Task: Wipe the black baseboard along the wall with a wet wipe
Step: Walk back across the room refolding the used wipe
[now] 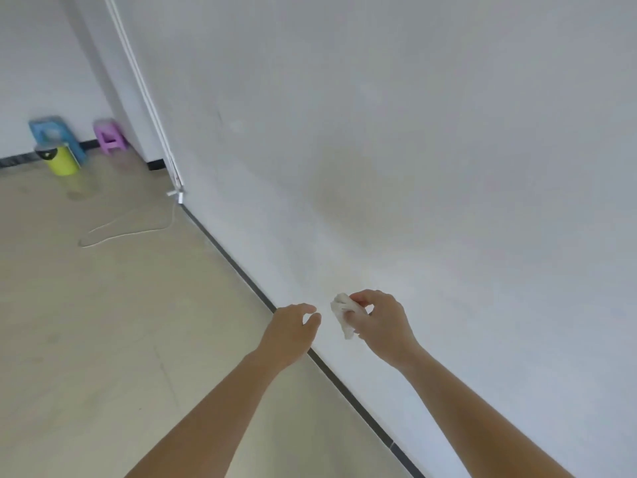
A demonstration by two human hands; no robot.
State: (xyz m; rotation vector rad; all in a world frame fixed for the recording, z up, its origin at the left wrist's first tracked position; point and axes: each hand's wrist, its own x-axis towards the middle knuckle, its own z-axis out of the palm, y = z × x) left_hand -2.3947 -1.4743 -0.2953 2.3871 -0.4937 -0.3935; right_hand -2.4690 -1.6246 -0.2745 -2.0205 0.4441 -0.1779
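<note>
We look down along a pale wall [413,167] that fills the right and upper parts of the frame. The black baseboard [348,384] runs as a thin dark line where wall meets floor, slanting from the middle left down to the bottom right. Two bare forearms reach in from the bottom edge.

The right hand [382,322], just below centre, grasps a crumpled white wet wipe [343,313] between thumb and curled fingers. The wipe hangs in front of the wall, above the baseboard and not touching it. The left hand [293,331] sits just left of the wipe, apart from it, and is released: its fingers are loosely curled, thumb and forefinger close together, gripping nothing. It lies over the baseboard line in our view.

A beige floor [103,339] covers the lower left. On it, in the upper left, we see a blue stool [51,131], a purple stool [110,136] and a yellow-green container [62,160] with a dark band. A white cord [127,231] loops across the floor from the wall corner, where a white strip [144,88] runs up the wall.
</note>
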